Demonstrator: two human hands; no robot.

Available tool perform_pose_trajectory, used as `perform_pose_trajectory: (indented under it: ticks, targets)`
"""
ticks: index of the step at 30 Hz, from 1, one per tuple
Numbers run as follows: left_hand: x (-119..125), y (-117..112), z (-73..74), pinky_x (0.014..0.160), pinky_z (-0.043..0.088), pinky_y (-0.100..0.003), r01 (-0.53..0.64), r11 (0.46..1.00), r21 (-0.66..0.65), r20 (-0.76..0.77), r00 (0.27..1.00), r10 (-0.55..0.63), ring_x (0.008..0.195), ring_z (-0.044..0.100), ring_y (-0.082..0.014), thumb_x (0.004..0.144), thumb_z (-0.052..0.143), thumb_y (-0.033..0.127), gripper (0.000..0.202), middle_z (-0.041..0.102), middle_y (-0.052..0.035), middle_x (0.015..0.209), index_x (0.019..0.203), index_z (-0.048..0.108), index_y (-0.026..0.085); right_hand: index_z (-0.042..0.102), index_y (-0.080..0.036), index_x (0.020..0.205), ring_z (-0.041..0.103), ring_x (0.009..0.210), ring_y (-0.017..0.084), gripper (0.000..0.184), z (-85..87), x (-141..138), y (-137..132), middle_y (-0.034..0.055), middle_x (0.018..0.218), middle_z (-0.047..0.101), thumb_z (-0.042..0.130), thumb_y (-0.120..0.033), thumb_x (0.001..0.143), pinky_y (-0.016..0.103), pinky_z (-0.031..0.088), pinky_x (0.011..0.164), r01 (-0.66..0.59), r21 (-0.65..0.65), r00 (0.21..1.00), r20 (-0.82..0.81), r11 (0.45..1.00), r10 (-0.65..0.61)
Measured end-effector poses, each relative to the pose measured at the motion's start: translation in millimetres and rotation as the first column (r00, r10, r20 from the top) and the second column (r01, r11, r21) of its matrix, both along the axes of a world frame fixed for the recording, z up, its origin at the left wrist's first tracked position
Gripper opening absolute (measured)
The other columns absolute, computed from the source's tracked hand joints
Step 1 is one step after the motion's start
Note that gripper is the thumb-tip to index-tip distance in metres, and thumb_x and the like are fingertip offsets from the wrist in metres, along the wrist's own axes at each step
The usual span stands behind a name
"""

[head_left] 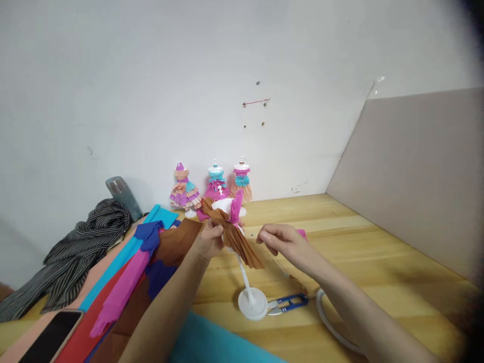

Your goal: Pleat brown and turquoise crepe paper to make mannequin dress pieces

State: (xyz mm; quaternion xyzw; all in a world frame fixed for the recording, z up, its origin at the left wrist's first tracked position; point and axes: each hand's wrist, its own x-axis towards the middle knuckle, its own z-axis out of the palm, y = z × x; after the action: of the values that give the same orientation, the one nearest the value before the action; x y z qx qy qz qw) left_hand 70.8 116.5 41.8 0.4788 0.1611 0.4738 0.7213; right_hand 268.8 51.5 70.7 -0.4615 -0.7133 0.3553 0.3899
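Note:
My left hand (209, 240) is closed on a small white mannequin stand (251, 298) at its waist, where a pleated brown paper skirt (236, 237) and a pink paper strip (237, 205) are wrapped. My right hand (280, 241) hovers just to the right of the skirt with thumb and fingers pinched together; what it pinches is too small to make out. The stand's round base rests on the wooden table (340, 282).
Three finished paper-dressed mannequins (215, 186) stand by the wall. Sheets of coloured crepe paper (132, 267) lie at left, beside a striped cloth (75, 252), a grey bottle (123, 196) and a phone (51, 338). Blue thread snips (289, 303) and a white cable (328, 322) lie near the base.

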Motion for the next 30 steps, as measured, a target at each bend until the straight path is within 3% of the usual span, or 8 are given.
perform_pose_trajectory:
  ticks: [5, 12, 20, 30]
  targets:
    - [2, 7, -2.9, 0.079, 0.05, -0.037, -0.047, 0.999, -0.017, 0.051, 0.998, 0.047, 0.086, 0.068, -0.0273, 0.057, 0.082, 0.041, 0.046, 0.072, -0.008, 0.08, 0.089, 0.062, 0.015, 0.054, -0.017, 0.063, 0.05, 0.062, 0.016, 0.04, -7.8, 0, 5, 0.0006, 0.06, 0.053, 0.045, -0.05, 0.085, 0.027, 0.037, 0.06, 0.012, -0.008, 0.994, 0.105, 1.0, -0.011]
    - [6, 11, -14.3, 0.08, 0.05, -0.037, -0.017, 0.997, -0.072, 0.05, 0.999, 0.02, 0.081, 0.068, -0.0252, 0.061, 0.082, 0.038, 0.042, 0.072, -0.0087, 0.079, 0.089, 0.066, 0.011, 0.062, -0.017, 0.07, 0.057, 0.076, 0.022, 0.046, -18.6, 2, 13, 0.0058, 0.074, 0.064, 0.044, -0.057, 0.085, 0.031, 0.043, 0.069, 0.01, -0.049, 0.998, 0.062, 0.999, -0.007]
    - [13, 16, -22.8, 0.083, 0.049, -0.035, -0.016, 0.996, -0.083, 0.031, 0.999, 0.018, 0.084, 0.067, -0.0241, 0.066, 0.08, 0.037, 0.034, 0.071, -0.0073, 0.078, 0.085, 0.068, 0.011, 0.058, -0.016, 0.064, 0.052, 0.06, 0.016, 0.056, -29.2, -1, 20, 0.0033, 0.062, 0.06, 0.042, -0.067, 0.081, 0.03, 0.04, 0.062, -0.057, -0.189, 0.997, -0.056, 0.98, 0.047]
    - [12, 7, -9.0, 0.084, 0.048, -0.035, 0.031, 0.999, 0.039, -0.025, 0.999, -0.03, 0.089, 0.066, -0.0239, 0.065, 0.08, 0.039, 0.039, 0.071, -0.0074, 0.085, 0.093, 0.067, 0.014, 0.056, -0.015, 0.06, 0.044, 0.055, 0.012, 0.056, -16.5, -5, 11, 0.0007, 0.057, 0.053, 0.053, -0.069, 0.074, 0.028, 0.032, 0.057, -0.116, -0.24, 0.985, -0.151, 0.964, 0.082]
